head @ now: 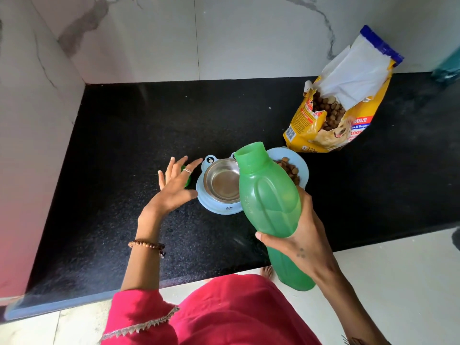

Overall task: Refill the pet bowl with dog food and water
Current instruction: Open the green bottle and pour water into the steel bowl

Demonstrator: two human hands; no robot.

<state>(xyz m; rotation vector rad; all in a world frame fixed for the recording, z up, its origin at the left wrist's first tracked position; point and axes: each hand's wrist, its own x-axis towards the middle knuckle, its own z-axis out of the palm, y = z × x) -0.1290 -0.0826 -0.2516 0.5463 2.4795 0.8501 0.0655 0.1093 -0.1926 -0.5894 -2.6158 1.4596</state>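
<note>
A light blue double pet bowl (212,207) sits mid-counter. Its left steel insert (222,181) looks empty. The right side holds brown kibble (290,169), partly hidden by the bottle. My right hand (302,235) grips an uncapped green water bottle (270,202), its mouth tilted up and left above the bowl. My left hand (175,183) hovers with fingers spread just left of the bowl. A green cap (187,179) lies on the counter beneath it, mostly hidden. An open yellow dog food bag (341,108) stands behind the bowl at the right.
The black granite counter (124,145) meets marble walls at the back and left. Its front edge runs past my red garment (224,312). A teal object (448,68) shows at the far right edge. Pale floor tiles lie below right.
</note>
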